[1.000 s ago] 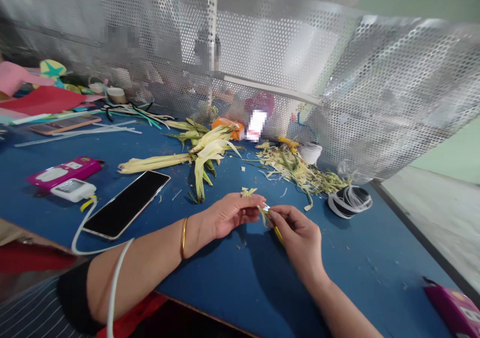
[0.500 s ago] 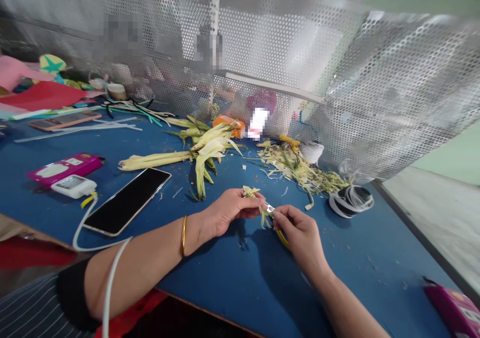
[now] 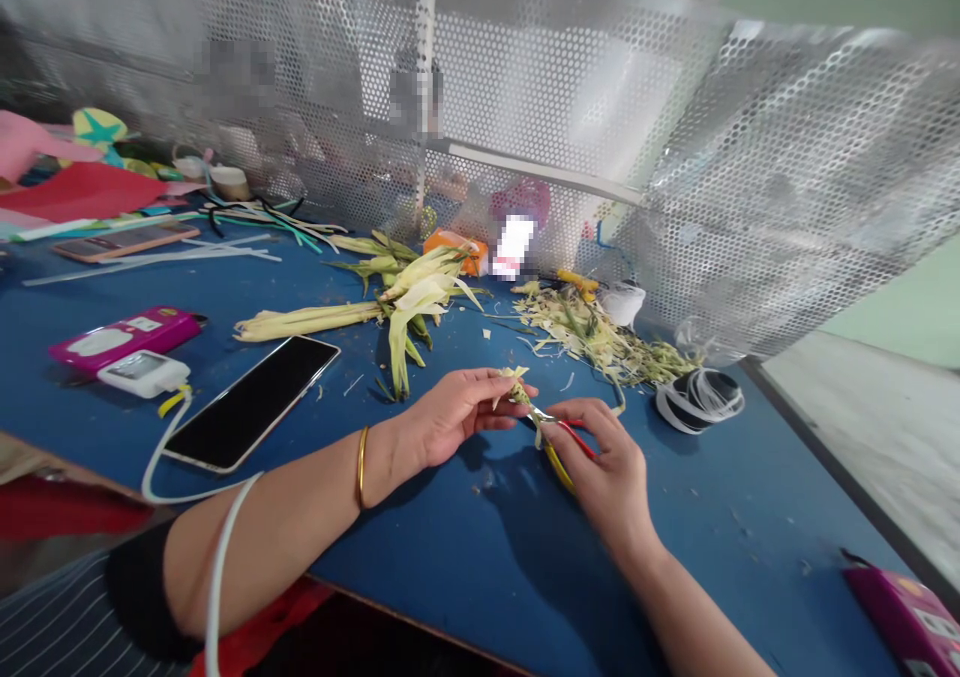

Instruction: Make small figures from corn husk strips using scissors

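Note:
Above the table's middle, my left hand [image 3: 461, 412] pinches a small pale-green piece of folded or woven corn husk [image 3: 517, 389] between thumb and fingers. My right hand [image 3: 607, 467] is closed around scissors [image 3: 577, 435] with red and yellow handles. Their metal blades meet the lower end of the husk piece, where a thin strip hangs down. How far the blades are apart is hard to see. Beyond my hands lie long corn husks [image 3: 409, 302]. A heap of husk scraps [image 3: 592, 342] is to their right.
On the blue table [image 3: 465, 557] at left are a black-screened phone [image 3: 251, 402] and a magenta box [image 3: 127, 337]. A white cable [image 3: 217, 577] crosses my left forearm. At right stands a spool [image 3: 701, 400]. A perforated metal screen [image 3: 525, 87] backs the table.
My right hand has shifted its hold, so the scissors' red handle now shows. The husk piece has turned in my left fingers, and its woven-looking side is visible.

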A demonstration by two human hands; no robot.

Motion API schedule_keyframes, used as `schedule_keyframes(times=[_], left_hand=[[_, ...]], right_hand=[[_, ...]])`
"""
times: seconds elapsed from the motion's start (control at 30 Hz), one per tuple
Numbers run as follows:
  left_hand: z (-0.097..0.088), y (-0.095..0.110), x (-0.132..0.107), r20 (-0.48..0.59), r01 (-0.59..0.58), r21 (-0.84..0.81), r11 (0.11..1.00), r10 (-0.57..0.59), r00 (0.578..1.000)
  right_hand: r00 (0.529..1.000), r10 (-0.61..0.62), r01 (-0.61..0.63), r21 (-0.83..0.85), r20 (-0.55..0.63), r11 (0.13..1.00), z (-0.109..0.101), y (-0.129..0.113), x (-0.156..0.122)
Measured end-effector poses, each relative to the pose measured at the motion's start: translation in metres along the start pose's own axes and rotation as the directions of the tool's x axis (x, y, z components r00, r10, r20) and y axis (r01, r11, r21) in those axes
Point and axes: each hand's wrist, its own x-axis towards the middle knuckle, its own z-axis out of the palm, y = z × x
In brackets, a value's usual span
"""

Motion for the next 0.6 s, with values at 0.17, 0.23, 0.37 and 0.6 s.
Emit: schedule_keyframes(times=[0.17,0.23,0.37,0.6], left_hand=[[0.004,-0.004,-0.001,-0.02,0.019,0.11,0.994,-0.017,1.0],[0.004,-0.005,-0.001,-0.004,0.027,0.118,0.993,-0.027,1.0],[0.003,-0.006,0.0,0.062,0.075,0.018,0.997,-0.076,0.995],[0.007,-0.009,-0.001,0.141,-0.075,0.051,0.996,0.067,0.988]], right_hand=[[0.992,-0.118,0.123,-0.141,0.042,0.982,0.006,-0.007,-0.001],[0.997,-0.025,0.027,-0.027,0.071,0.999,0.008,-0.007,0.0],[0.896,0.352,-0.439,0.416,0.271,0.797,0.006,-0.011,0.0],[0.739,0.425,-0.665,0.662,0.522,0.345,0.006,-0.018,-0.002]])
